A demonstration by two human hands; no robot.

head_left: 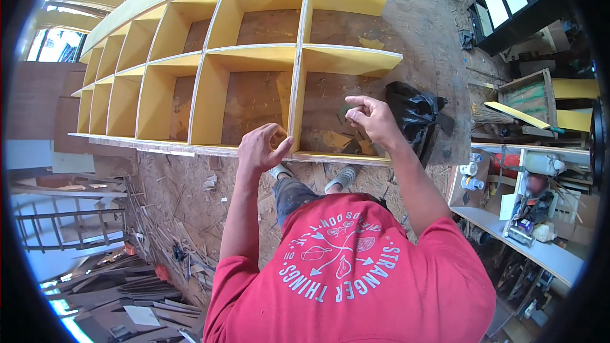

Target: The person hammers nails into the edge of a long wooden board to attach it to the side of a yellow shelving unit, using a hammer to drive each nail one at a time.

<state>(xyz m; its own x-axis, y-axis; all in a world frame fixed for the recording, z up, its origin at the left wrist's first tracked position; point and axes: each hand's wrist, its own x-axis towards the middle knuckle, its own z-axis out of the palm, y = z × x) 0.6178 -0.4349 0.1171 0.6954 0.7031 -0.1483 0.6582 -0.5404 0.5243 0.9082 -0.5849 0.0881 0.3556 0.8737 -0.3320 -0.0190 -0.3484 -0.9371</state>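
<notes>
A yellow wooden shelf unit [229, 89], divided into several square compartments, lies across a wooden surface. My left hand [267, 146] is at its front edge beside an upright divider [296, 98], fingers loosely curved and thumb apart, with nothing clearly held. My right hand [368, 117] hangs over the right-end compartment, index finger extended and thumb closed toward the other fingers; anything between them is too small to make out. A crumpled black plastic bag [413, 111] lies just right of that hand.
A black cabinet [508, 3] stands back right. A cluttered workbench [483, 216] with bottles and tools is at right. Wood offcuts [146, 289] and a metal grille [63, 219] are at left. My feet stand on the debris-strewn floor [190, 190].
</notes>
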